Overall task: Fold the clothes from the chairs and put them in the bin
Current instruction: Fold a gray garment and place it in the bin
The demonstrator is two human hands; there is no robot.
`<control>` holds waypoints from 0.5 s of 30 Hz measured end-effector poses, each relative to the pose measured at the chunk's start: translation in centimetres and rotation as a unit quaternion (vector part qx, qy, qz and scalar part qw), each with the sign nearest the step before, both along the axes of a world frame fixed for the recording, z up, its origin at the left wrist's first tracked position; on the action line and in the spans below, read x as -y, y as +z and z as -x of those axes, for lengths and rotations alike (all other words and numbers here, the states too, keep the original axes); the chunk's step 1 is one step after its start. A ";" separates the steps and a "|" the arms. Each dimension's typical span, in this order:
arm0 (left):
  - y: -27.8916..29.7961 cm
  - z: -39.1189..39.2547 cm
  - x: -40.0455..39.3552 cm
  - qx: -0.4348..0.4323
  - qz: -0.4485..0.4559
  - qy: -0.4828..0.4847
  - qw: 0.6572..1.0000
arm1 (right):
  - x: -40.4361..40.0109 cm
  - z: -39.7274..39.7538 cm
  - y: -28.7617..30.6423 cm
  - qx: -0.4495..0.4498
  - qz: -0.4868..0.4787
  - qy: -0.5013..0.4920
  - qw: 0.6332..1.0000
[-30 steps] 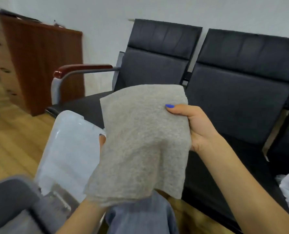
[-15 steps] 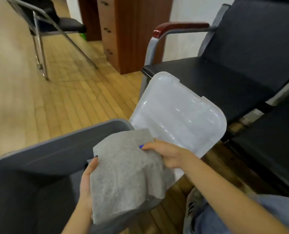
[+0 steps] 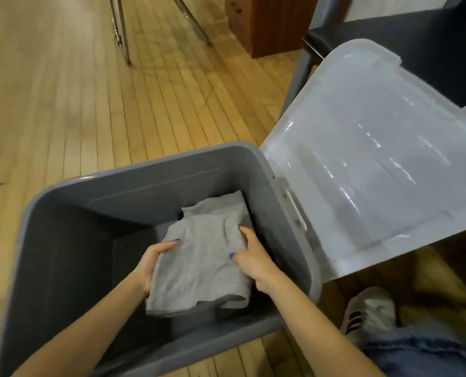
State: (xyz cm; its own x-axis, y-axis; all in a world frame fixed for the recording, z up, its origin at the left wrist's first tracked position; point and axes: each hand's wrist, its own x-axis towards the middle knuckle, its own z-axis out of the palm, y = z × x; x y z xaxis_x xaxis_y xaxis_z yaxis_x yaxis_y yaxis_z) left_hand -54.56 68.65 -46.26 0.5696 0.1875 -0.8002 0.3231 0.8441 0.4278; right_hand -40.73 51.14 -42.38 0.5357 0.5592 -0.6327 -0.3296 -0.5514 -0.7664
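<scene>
A folded grey garment [image 3: 199,268] is down inside the grey plastic bin [image 3: 150,172], towards its right side. My left hand [image 3: 151,263] grips the garment's left edge, fingers under it and thumb on top. My right hand [image 3: 249,258] holds its right edge, thumb on top of the cloth and fingers curled round the side. Another piece of grey cloth [image 3: 221,208] lies beneath it at the far right of the bin. The bin's bottom is dark around the cloth.
The bin's clear lid [image 3: 375,159] hangs open to the right, leaning on a black chair seat [image 3: 430,44]. Wooden floor lies to the left and behind. A wooden cabinet [image 3: 269,23] and metal chair legs [image 3: 120,28] stand at the back. My shoe [image 3: 367,311] is right of the bin.
My view swung from the chairs down to the bin. Both hands carried the folded grey garment from chest height down into the bin.
</scene>
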 end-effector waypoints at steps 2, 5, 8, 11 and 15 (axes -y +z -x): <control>-0.1 -2.0 0.1 0.019 -0.014 0.029 0.999 | -0.7 -1.7 -0.5 0.048 -0.026 -0.003 0.998; -1.6 -5.1 -0.8 0.011 -0.028 0.054 0.998 | -2.0 -3.9 -1.5 0.096 -0.029 -0.008 0.995; -3.6 -6.8 -0.8 -0.091 -0.085 -0.032 0.992 | -1.7 -4.8 -3.6 0.110 0.050 0.000 0.993; -6.1 -6.5 -0.7 -0.154 -0.138 -0.102 0.973 | -1.5 -4.5 -4.8 0.111 0.101 0.076 0.986; -7.6 -6.9 -0.6 -0.147 -0.270 -0.095 0.947 | -1.3 -4.7 -5.0 0.137 0.098 0.064 0.984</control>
